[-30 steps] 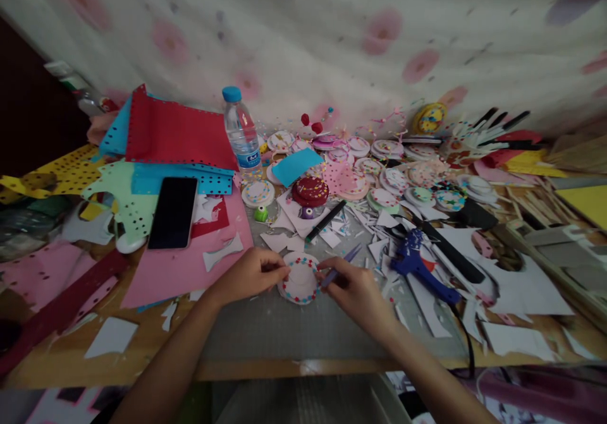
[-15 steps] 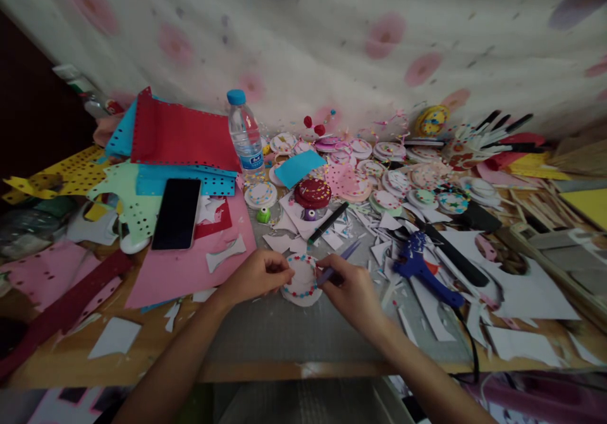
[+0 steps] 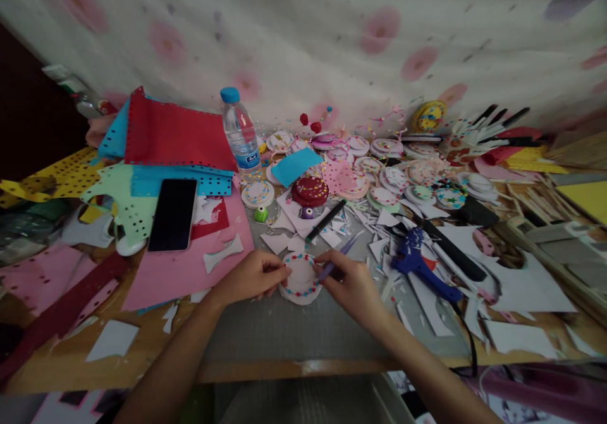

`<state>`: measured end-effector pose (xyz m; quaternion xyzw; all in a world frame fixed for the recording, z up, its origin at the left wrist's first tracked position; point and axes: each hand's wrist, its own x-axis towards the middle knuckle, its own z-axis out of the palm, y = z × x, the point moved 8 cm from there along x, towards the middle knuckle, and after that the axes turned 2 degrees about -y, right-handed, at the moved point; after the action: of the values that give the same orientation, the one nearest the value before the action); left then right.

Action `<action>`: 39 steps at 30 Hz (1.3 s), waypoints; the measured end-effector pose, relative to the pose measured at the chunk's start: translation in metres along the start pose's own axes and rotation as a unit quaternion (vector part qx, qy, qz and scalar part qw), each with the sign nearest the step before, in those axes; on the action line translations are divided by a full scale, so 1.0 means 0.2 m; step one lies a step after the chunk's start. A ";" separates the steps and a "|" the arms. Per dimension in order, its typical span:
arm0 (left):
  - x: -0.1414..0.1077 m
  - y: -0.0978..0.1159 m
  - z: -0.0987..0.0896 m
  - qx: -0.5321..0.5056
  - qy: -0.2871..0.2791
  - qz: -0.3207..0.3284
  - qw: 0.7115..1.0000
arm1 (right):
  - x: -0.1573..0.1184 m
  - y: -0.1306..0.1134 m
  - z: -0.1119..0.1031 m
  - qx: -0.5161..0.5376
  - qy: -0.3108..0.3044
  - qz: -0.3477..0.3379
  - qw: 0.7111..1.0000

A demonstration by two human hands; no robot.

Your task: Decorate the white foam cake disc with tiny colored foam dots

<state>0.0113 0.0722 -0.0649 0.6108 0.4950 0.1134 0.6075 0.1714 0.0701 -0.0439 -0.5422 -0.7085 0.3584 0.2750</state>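
A round white paper disc [image 3: 301, 276] lies on the grey cutting mat [image 3: 284, 335], ringed with a trim of small red and blue stars. At the disc's left edge, the thumb and fingers of my left hand [image 3: 256, 277] are closed in a pinch on its rim. My right hand [image 3: 353, 285] holds purple tweezers [image 3: 349, 244] tucked in the fingers, points facing away. Its thumb and forefinger touch the trim on the disc's right side. Just beyond lie a black pen [image 3: 326, 220], paper scraps, a green eyed bead [image 3: 260, 214] and a purple one [image 3: 308, 212].
A blue glue gun [image 3: 422, 266] with a cord lies to the right among white offcuts. Left are a phone [image 3: 173, 214], pink paper [image 3: 222, 222] and red felt [image 3: 177, 130]. A water bottle [image 3: 241, 133] stands behind, beside several decorated discs [image 3: 389, 147]. Pens fill a holder [image 3: 458, 149].
The view has shifted slightly. Both hands keep nearly the same place at the disc, with only small finger movements.
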 end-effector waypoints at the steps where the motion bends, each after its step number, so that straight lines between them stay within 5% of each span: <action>1: 0.00 0.00 0.00 0.001 -0.004 -0.005 1.000 | 0.00 0.00 0.00 -0.001 -0.008 -0.002 1.000; 6: 0.01 -0.03 0.04 -0.028 -0.031 -0.022 0.999 | -0.02 -0.01 -0.08 0.010 -0.018 0.005 1.000; 12: 0.02 -0.05 0.06 -0.060 -0.042 -0.016 0.997 | -0.14 0.16 -0.48 0.063 0.150 0.056 0.985; 15: 0.03 -0.05 0.07 -0.064 -0.053 -0.013 0.996 | -0.18 0.25 -0.58 0.124 0.189 0.062 0.972; 19: 0.03 -0.05 0.08 -0.057 -0.057 -0.023 0.996 | -0.19 0.28 -0.56 0.120 0.174 0.049 0.976; 25: 0.01 -0.06 0.03 -0.043 -0.053 -0.047 0.997 | -0.15 0.18 -0.50 0.022 0.127 -0.075 0.989; 39: 0.00 -0.05 -0.13 -0.195 0.006 0.044 0.980 | -0.08 0.18 -0.40 -0.032 0.155 -0.054 0.986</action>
<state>-0.0130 0.0858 -0.0681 0.5009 0.4397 0.2381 0.7064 0.2583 0.0761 -0.0267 -0.5608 -0.6966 0.2313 0.3830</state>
